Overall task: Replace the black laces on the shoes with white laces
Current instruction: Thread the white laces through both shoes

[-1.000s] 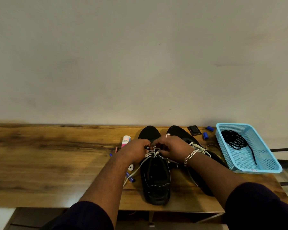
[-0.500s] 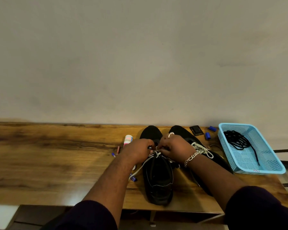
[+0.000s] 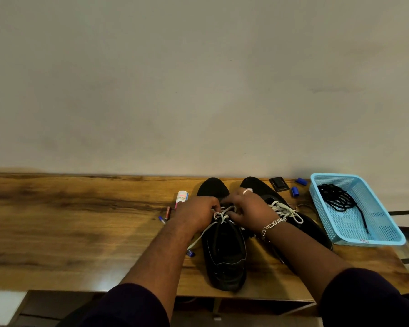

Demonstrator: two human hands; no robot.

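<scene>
Your left hand (image 3: pixel 197 212) and right hand (image 3: pixel 248 210) meet over the left shoe (image 3: pixel 223 251), near the table's (image 3: pixel 80 232) front edge, fingers curled and pinching its white lace (image 3: pixel 222 215) at the top eyelets; one loose end trails off the shoe's left side. The right shoe (image 3: pixel 300 220) beside it already wears a tied white lace (image 3: pixel 285 210). Black laces (image 3: pixel 340 199) lie in the blue basket (image 3: pixel 376 240) at the table's right edge. By appearances, only this final knot remains
</scene>
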